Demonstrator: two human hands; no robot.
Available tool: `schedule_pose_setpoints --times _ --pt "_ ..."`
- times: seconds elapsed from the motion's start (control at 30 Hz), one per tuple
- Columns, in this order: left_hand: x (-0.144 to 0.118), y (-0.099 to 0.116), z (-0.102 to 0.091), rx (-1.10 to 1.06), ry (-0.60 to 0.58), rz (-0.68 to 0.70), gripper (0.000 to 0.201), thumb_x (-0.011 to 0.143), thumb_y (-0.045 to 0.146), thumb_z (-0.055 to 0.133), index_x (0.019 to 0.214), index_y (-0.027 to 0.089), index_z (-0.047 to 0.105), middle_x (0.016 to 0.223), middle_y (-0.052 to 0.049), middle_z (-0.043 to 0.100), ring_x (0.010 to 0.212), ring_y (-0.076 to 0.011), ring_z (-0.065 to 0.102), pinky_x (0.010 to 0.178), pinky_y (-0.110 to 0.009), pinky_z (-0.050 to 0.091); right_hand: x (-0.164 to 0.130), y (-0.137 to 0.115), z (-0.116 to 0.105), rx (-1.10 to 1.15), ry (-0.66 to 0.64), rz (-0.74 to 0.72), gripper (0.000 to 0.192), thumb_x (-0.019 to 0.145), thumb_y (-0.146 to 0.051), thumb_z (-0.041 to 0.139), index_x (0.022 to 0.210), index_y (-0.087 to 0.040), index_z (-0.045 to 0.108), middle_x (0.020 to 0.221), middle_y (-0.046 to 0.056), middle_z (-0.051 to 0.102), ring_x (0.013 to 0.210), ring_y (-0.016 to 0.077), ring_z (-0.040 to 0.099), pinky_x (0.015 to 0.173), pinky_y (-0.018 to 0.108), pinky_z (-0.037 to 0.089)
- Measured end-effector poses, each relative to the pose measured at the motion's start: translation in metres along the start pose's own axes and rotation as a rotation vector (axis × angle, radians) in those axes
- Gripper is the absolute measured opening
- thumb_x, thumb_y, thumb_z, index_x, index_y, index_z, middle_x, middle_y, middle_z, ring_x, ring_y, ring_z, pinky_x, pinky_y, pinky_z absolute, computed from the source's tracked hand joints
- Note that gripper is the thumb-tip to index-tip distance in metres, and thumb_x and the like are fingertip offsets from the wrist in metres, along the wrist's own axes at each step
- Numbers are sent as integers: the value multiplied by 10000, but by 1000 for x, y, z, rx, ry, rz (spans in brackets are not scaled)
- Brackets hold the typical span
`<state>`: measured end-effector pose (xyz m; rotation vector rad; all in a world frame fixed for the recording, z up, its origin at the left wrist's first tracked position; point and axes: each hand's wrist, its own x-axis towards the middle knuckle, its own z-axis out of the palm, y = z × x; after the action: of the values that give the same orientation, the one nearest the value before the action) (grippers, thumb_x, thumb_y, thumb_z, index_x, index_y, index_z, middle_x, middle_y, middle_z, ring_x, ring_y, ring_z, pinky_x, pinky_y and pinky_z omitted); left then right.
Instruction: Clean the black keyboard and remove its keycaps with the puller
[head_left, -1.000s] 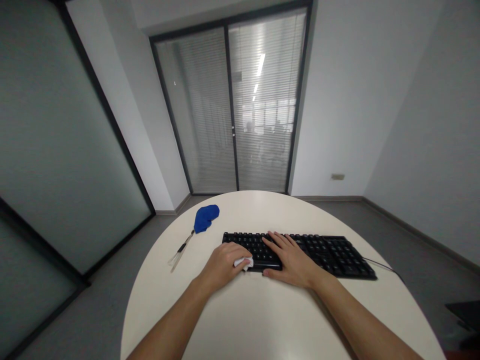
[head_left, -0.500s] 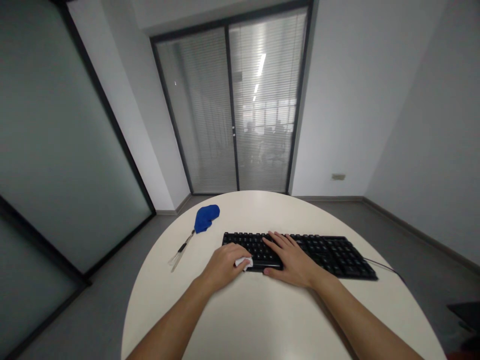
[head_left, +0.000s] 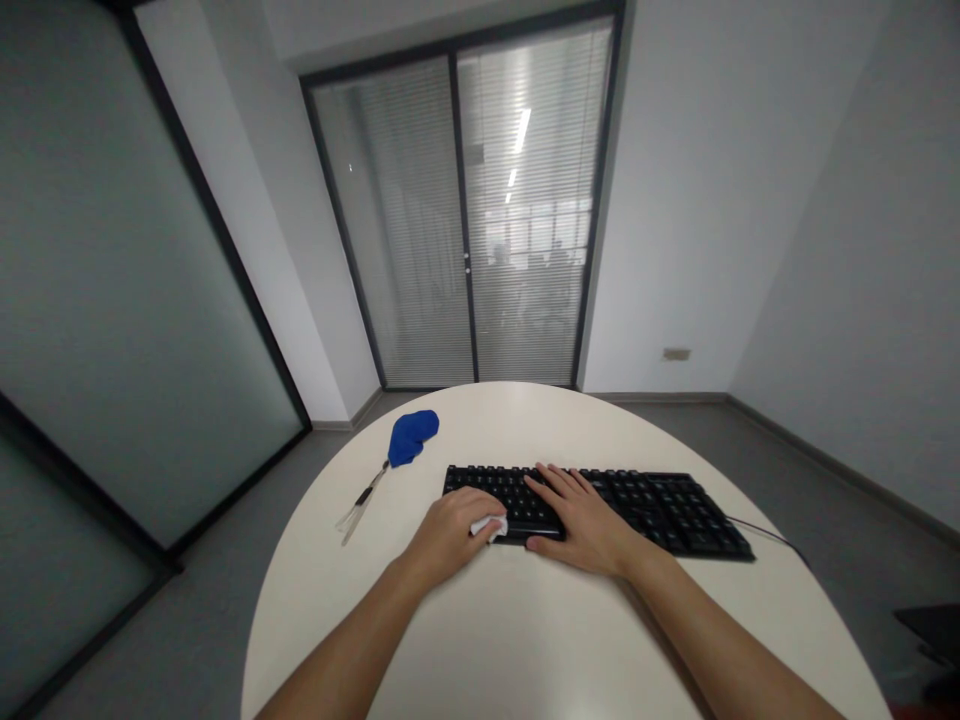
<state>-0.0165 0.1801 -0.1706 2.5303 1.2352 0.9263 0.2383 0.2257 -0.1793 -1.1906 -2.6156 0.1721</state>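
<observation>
A black keyboard (head_left: pixel 660 505) lies across the round table, its cable running off to the right. My left hand (head_left: pixel 454 530) is closed around a crumpled white wipe (head_left: pixel 491 526) at the keyboard's left front edge; whether it is tissue or cloth I cannot tell. Over the keys left of the middle, my right hand (head_left: pixel 581 520) lies flat with its fingers spread, the thumb at the front edge. Part of the keys is hidden under both hands.
On the table's (head_left: pixel 480 640) left side lie a blue cloth (head_left: pixel 412 437) and a thin brush-like tool (head_left: pixel 365 495) with a black grip, its upper end touching the cloth. Beyond the table stand a glass partition with blinds (head_left: pixel 525 250) and white walls.
My left hand has shifted very slightly with the white wipe at the keyboard's edge. The right hand, keyboard and blue cloth stay where they were.
</observation>
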Motion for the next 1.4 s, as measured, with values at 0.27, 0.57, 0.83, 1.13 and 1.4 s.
schedule_pose_setpoints --times 0.27,0.57,0.83,1.13,1.4 --pt "0 3 1 37 -13 0 137 934 237 579 1018 234 687 1053 -4 714 982 -170 634 912 -300 476 0 1 1 7 1 3 906 805 -726 525 1521 -207 327 1589 144 239 1464 340 206 1183 551 153" --pt "2 -9 6 129 67 -57 167 935 196 555 1041 223 680 1065 -31 710 994 -203 636 919 -362 490 1 2 3 4 0 13 932 797 -761 499 1522 -203 325 1592 155 227 1457 359 219 1179 558 148" --pt "3 -2 5 122 106 -20 165 948 204 537 1029 220 680 1049 -37 706 999 -192 626 919 -349 490 0 1 4 13 15 5 913 794 -710 554 1519 -201 333 1591 152 236 1455 360 220 1182 553 138" --pt "6 1 12 140 126 -12 172 944 192 521 1013 207 678 1032 -57 701 976 -201 630 898 -357 504 -1 -4 2 19 -6 -11 909 816 -729 507 1522 -186 326 1590 171 225 1463 359 195 1181 559 126" --pt "9 10 10 110 92 -31 146 920 181 548 987 202 676 1000 -44 711 943 -199 643 889 -349 498 -1 -10 -3 42 -18 -6 917 810 -744 505 1518 -188 335 1589 165 227 1462 357 201 1185 552 131"
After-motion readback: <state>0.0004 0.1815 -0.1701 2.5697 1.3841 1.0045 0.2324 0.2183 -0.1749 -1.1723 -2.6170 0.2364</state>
